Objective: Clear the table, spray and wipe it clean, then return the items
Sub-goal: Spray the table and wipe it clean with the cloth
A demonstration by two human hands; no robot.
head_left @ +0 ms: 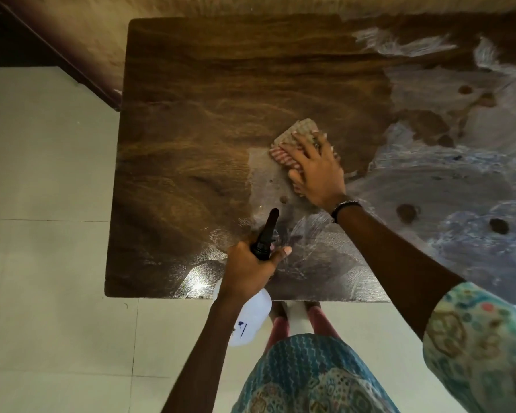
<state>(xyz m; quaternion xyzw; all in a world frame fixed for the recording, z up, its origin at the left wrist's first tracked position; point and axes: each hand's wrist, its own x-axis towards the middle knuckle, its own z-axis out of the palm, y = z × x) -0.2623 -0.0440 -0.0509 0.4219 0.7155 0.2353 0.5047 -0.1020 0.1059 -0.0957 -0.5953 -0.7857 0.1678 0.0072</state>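
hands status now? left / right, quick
Left hand: closed around the neck of the spray bottle.
Right hand: open, palm flat, pressing the cloth onto the table.

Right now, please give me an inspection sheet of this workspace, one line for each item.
Surface: wooden table, wet streaks across its right and near parts, left part looks dry.
Job's things: striped cloth flat on the table; spray bottle, black nozzle pointing over the table.
Clutter: nothing seen.
Grippers: right hand presses the cloth; left hand grips the bottle's neck.
Cables: nothing seen.
Surroundings: pale tiled floor, wall behind the table.
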